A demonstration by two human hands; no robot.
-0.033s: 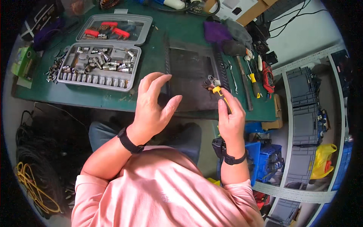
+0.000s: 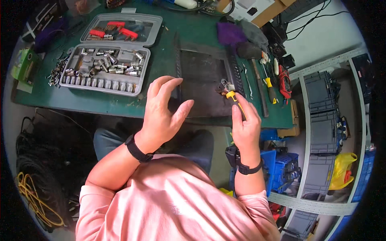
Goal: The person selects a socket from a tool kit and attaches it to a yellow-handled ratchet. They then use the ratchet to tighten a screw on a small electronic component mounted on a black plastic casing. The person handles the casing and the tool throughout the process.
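My right hand (image 2: 246, 122) is closed round a yellow-and-black tool handle (image 2: 235, 102), over the near right part of a dark flat panel (image 2: 199, 74) with ridged side edges. Just beyond the handle lie small metal pieces (image 2: 224, 87), too small to tell apart; whether the tool touches them I cannot tell. Nothing is in my left hand (image 2: 163, 108), raised with fingers and thumb apart at the panel's near left corner. Left of it stands a grey socket set case (image 2: 140, 86), its lid back, holding silver sockets and red-holdered bits.
The green bench (image 2: 165, 56) carries a hammer (image 2: 257, 74), a yellow-handled screwdriver (image 2: 268, 83) and a red-cased meter (image 2: 285, 83) at the right. Loose screws (image 2: 57, 73) lie by the case. Shelves with grey crates (image 2: 324, 130) stand right; coiled cables (image 2: 34, 197) lie lower left.
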